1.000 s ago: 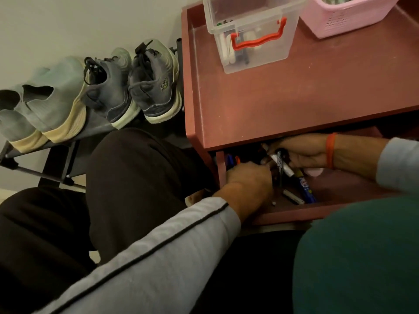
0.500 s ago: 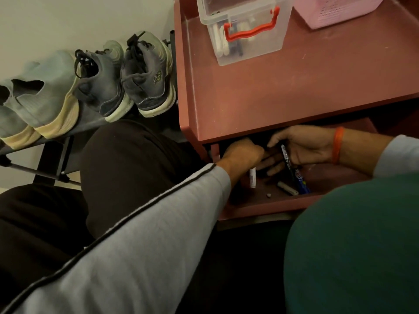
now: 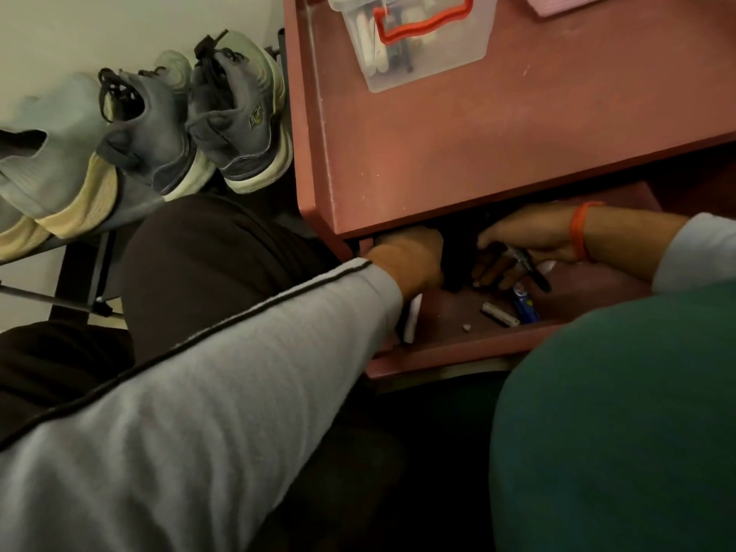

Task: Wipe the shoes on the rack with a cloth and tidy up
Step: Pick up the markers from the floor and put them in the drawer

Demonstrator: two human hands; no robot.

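Four grey shoes point(image 3: 159, 125) sit in a row on a dark metal rack point(image 3: 79, 280) against the wall, just left of a red counter point(image 3: 478, 145). Both hands reach into the shelf point(image 3: 458, 344) under the counter top. The left hand point(image 3: 410, 258) has a curled grip; what it holds cannot be told. The right hand point(image 3: 525, 243) pinches a black marker point(image 3: 533, 268). A blue pen point(image 3: 525, 304) and a white stick point(image 3: 500, 314) lie on the shelf. A clear box point(image 3: 418, 37) stands on top.
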